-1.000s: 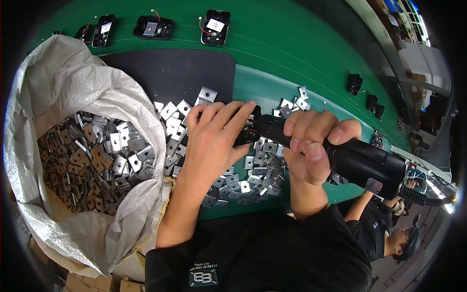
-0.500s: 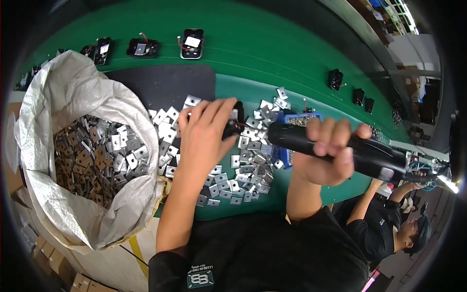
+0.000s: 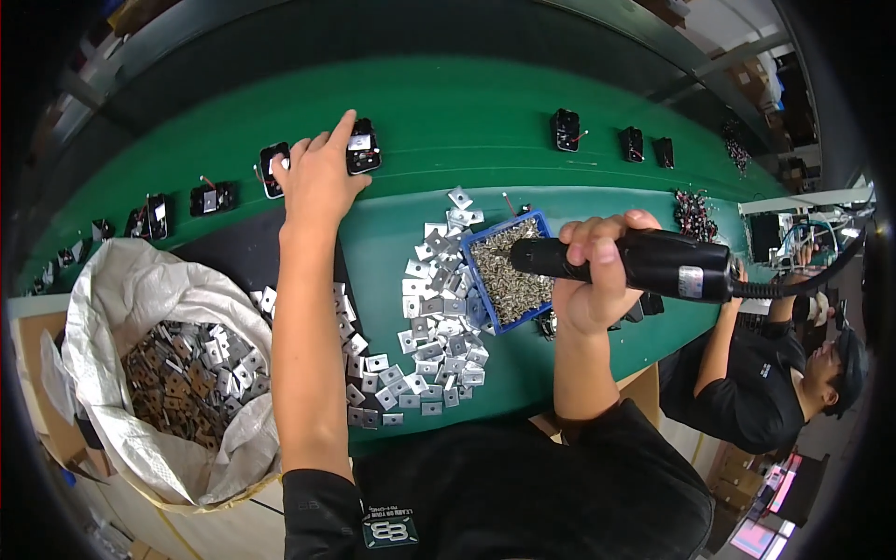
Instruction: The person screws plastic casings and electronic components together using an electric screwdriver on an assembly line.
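Nearest, at seven o'clock, a white sack [image 3: 140,289] held dull metal plates [image 3: 187,373]. At the centre, shiny square plates [image 3: 425,327] lay scattered on the green bench [image 3: 523,149] beside a blue tray of screws [image 3: 504,271]. At three o'clock the right hand [image 3: 597,280] was closed around a black electric screwdriver [image 3: 653,263], its tip over the tray. Farthest, at eleven o'clock, the left hand [image 3: 317,177] lay open, fingertips on a small black part [image 3: 362,147] on the conveyor. A flat, steady press should keep that part from tipping; the driver seemed best held level, away from the screws.
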The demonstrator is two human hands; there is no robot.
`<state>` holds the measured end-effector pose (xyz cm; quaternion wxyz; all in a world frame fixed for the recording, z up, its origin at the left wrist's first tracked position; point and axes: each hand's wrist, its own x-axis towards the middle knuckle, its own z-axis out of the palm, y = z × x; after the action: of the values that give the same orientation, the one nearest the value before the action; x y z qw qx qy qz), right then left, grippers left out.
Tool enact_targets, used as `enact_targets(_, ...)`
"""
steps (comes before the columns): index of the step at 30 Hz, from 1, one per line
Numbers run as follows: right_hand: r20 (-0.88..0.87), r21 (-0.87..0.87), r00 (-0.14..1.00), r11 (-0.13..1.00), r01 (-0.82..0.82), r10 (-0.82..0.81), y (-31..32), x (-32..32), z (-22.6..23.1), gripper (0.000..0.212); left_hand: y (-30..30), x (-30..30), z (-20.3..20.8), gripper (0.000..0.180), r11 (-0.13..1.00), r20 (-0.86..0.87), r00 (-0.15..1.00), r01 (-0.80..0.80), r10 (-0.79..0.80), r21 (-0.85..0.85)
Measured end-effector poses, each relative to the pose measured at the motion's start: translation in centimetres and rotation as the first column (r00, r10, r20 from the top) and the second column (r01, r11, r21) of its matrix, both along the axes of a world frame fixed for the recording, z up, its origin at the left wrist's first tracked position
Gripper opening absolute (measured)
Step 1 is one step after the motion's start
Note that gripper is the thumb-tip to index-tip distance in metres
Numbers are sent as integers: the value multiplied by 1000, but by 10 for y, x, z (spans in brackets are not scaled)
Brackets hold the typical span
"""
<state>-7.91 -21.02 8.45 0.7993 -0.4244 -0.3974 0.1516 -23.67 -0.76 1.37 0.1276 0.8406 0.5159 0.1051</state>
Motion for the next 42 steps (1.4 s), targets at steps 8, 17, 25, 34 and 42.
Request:
enact_targets(8,-25,26,999,999,46,-46,11,4,-14,38,-95,-26,42,45,1000,107,994,23,-23,9)
enact_targets(17,-109,91,991,993,-74,83,3,7,0,40,-128,-38,9,26,951,281,944,233,-172,-204)
enact_targets(25,6,67,985,983,-170,170,-5,17,-1,40,-128,-36,11,22,906,327,924,301,-199,-296)
enact_targets(34,131,43,950,956,-290,283,-12,30,6,39,-89,4,37,12,943,540,838,239,-79,-233)
enact_targets(42,-63,12,932,934,-358,358,-24,25,11,37,-37,105,43,17,865,619,739,467,-266,-185)
